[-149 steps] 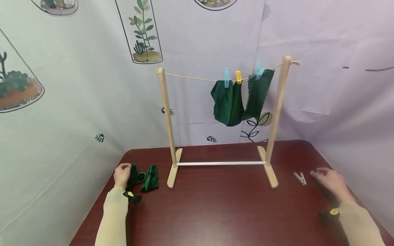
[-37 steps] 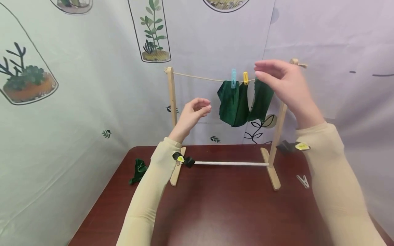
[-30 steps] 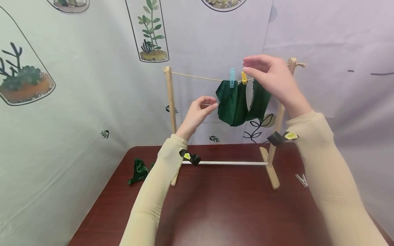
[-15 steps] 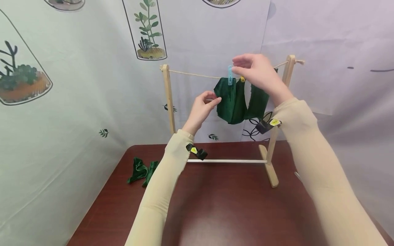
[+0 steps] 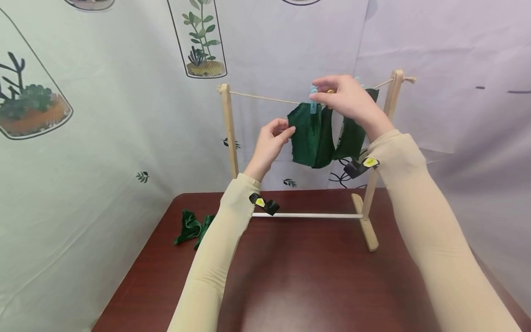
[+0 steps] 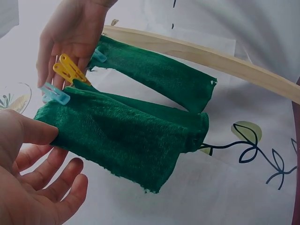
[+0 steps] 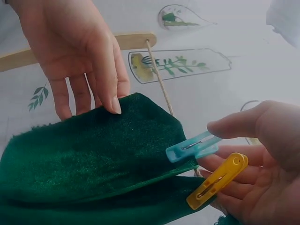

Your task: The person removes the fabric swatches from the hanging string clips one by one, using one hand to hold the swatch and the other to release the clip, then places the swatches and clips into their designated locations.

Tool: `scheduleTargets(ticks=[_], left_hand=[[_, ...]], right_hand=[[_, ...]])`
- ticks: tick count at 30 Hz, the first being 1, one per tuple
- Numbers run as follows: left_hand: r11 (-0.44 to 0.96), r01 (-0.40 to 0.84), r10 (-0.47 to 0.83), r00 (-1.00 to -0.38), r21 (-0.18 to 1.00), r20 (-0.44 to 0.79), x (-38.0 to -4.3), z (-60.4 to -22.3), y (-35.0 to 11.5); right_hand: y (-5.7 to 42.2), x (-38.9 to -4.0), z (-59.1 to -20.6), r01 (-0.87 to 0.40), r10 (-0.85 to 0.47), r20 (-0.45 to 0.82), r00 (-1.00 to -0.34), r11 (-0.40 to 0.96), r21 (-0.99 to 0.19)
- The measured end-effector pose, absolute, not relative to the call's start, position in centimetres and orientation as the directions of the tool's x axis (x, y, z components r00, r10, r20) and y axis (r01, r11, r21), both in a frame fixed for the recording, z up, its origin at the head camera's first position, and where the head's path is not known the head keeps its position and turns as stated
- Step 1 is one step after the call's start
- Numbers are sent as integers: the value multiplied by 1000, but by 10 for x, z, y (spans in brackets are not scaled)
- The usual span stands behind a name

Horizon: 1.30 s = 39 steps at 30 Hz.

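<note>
A green velvety cloth (image 5: pixel 304 138) hangs from a thin rope (image 5: pixel 265 97), clipped by a light blue clothespin (image 7: pixel 187 149) and a yellow clothespin (image 7: pixel 218 180). My left hand (image 5: pixel 267 147) pinches its left edge between thumb and index finger, the other fingers loosely bent below. With thumb and fingers my right hand (image 5: pixel 352 99) pinches the top end of the light blue clothespin, whose lower end is on the cloth and rope. Further right hangs another green cloth (image 6: pixel 159 70), held by a second blue clothespin (image 6: pixel 99 55); my right hand partly covers it in the head view.
The rope is strung between wooden posts (image 5: pixel 229 133) joined low down by a white rod (image 5: pixel 307 215). Two crumpled green cloths (image 5: pixel 189 226) lie at the left of the dark red table (image 5: pixel 311 286), one partly behind my left sleeve. A wooden foot (image 5: pixel 365 226) stands at right.
Both hands have risen from the table's two sides to the rope. In the last second the left hand reached the cloth's edge, and the right moved left onto the light blue clothespin.
</note>
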<state>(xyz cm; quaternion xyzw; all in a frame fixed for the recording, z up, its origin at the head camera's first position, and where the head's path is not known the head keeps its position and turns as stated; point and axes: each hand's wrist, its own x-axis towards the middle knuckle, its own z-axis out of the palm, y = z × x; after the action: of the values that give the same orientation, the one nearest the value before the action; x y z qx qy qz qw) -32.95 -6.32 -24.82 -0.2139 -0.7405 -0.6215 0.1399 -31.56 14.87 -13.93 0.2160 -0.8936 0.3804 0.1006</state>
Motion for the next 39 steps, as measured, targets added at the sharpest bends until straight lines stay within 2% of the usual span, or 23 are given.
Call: scheduleTargets(ticks=[7, 15, 25, 39], left_hand=[[118, 486, 146, -871, 866, 469, -329, -246, -64], [137, 507, 158, -859, 851, 487, -328, -245, -62], [169, 513, 153, -857, 842, 491, -330, -242, -65], [175, 514, 160, -856, 840, 491, -330, -244, -76]], right_hand=[[149, -316, -141, -475, -321, 350, -880, 614, -631], [147, -317, -147, -524, -299, 446, -843, 644, -558], [144, -316, -148, -494, -179, 515, -838, 649, -578], [144, -303, -136, -596, -48, 640, -767, 423, -682]])
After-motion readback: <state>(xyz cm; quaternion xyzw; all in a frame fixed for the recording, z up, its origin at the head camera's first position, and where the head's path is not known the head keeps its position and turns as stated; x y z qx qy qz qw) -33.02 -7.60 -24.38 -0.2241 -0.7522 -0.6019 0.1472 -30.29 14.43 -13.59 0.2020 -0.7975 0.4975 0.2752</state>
